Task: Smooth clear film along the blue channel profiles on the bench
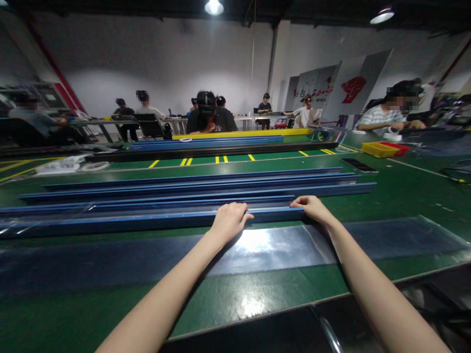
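A long blue channel-shaped profile [172, 219] lies crosswise in front of me, with a shiny transparent film [88, 210] over its left part. My left hand [231, 219] is closed over the near wall of the profile, its thumb on the near side. At the profile's right end, my right hand [309, 207] pinches the end with fingertips and thumb; what lies between those fingertips is partly hidden. Nearer to me, under both forearms, a wide clear plastic strip [257, 250] lies flat on the green table [257, 299].
More blue profiles [198, 184] lie parallel behind. Farther back are a long black profile [228, 148] and a yellow profile [250, 133]. To the right are a phone [358, 165], a yellow bin [378, 149] and a red bin [399, 148]. Several people sit beyond.
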